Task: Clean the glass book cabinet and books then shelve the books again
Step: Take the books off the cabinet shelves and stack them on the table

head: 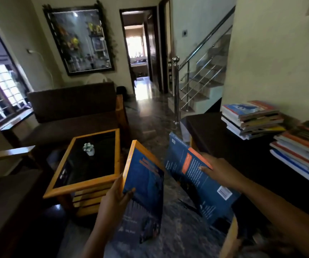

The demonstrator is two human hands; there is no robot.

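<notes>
- While each of the hands clamps its own book, the two are held apart, covers tilted up, likely for dusting.
- Left hand (116,196): thumb over left book (144,181), at its lower edge.
- Right hand (222,172): thumb on right book (192,185), back cover up.
- Counter (233,146), beyond the right hand: near stack (302,146) and far stack (252,118), apparently awaiting shelving.
- Book cabinet: cannot tell where.
</notes>
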